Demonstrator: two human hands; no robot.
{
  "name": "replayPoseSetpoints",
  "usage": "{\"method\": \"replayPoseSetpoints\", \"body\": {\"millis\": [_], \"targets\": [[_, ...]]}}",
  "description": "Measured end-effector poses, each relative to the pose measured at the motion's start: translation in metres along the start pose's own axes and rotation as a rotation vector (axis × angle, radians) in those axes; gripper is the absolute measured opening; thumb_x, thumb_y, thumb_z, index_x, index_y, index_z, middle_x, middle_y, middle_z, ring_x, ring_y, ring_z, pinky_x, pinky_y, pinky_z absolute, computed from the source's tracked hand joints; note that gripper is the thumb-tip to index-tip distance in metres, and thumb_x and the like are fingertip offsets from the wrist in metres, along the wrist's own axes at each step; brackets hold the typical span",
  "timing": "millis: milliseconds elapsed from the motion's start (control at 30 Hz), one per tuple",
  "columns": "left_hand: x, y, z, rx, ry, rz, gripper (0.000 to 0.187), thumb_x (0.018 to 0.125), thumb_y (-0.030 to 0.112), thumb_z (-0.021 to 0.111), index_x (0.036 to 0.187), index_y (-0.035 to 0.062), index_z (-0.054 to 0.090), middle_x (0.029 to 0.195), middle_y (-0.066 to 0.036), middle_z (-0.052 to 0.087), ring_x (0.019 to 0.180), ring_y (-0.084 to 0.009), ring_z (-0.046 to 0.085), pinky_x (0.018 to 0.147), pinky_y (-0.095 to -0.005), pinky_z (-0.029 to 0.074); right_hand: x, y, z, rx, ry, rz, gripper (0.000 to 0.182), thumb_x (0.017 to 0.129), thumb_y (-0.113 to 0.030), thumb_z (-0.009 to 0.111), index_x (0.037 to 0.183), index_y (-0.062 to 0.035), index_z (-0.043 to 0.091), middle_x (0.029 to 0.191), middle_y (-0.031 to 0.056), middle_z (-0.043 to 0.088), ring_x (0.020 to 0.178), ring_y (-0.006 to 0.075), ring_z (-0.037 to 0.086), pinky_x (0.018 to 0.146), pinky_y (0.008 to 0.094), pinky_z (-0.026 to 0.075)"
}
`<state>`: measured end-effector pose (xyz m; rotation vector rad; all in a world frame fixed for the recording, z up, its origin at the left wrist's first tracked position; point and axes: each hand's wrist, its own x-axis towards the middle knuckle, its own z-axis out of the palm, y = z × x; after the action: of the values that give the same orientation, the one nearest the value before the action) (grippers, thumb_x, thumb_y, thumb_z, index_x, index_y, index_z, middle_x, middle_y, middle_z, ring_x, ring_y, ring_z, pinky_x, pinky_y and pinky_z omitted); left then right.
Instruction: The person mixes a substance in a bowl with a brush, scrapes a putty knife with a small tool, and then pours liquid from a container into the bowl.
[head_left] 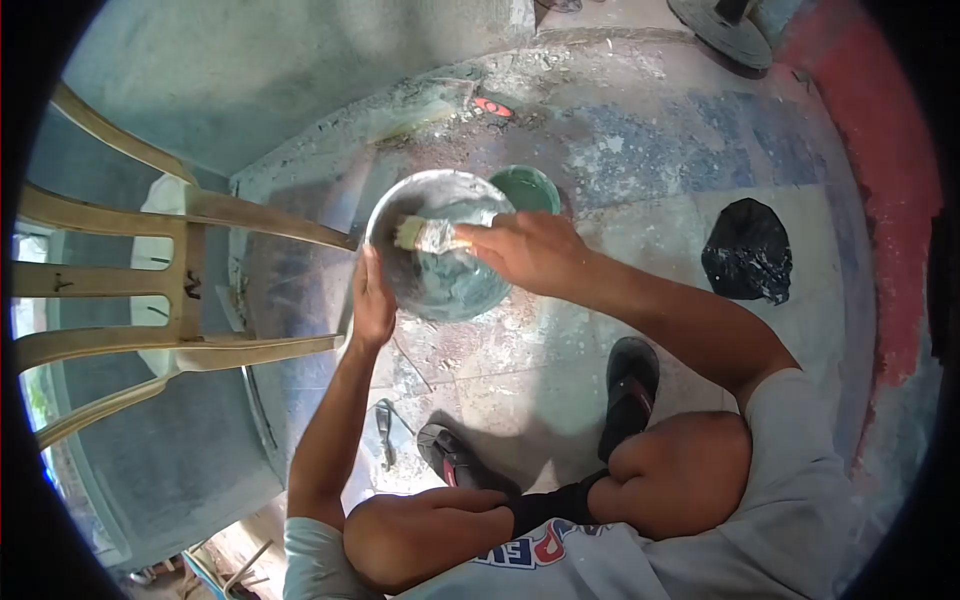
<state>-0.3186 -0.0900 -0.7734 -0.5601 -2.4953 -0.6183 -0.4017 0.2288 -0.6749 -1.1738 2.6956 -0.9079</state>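
A round metal bowl (408, 190) is tilted toward me above the floor, its inside smeared with grey-green wet material. My left hand (374, 300) grips the bowl's left rim, thumb up along the edge. My right hand (535, 252) is closed around the handle of a paintbrush (432, 236). The brush lies across the inside of the bowl with its pale bristles pointing left, and its middle is coated whitish. Just behind the bowl stands a green-rimmed container (535, 180) with green liquid inside, partly hidden by the bowl and my right hand.
A beige plastic chair (185, 245) stands at the left. A crumpled black plastic bag (748, 252) lies on the right. Near my feet is a dark-handled tool (384, 432). Debris and a red-orange object (492, 106) lie along the far wall. A red-painted wall (870, 130) borders the right.
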Motion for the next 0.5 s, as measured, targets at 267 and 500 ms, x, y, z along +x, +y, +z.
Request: {"method": "replayPoseSetpoints", "body": {"millis": [267,500], "targets": [[0.129,0.046,-0.036,-0.712,0.02,-0.623,0.05,0.115,0.035,0.038,0.136,-0.0057,0.057,0.128,-0.008,0.064,0.118,-0.0136,0.055,0.104,-0.0281,0.042,0.036,0.002,-0.018,0.199,0.214,-0.103,0.031,0.1,-0.03,0.061,0.126,-0.018,0.073,0.081,0.0189,0.071,0.074,0.0408,0.069,0.067,0.0509,0.055],[0.139,0.046,-0.017,-0.687,0.063,-0.464,0.05,0.114,0.031,0.041,0.145,-0.0063,0.054,0.136,-0.016,0.065,0.128,-0.0198,0.056,0.112,-0.0341,0.04,0.042,0.003,-0.027,-0.081,-0.263,-0.232,0.029,0.094,-0.016,0.058,0.116,-0.0169,0.076,0.087,0.0162,0.074,0.082,0.0371,0.073,0.071,0.0501,0.058]]}}
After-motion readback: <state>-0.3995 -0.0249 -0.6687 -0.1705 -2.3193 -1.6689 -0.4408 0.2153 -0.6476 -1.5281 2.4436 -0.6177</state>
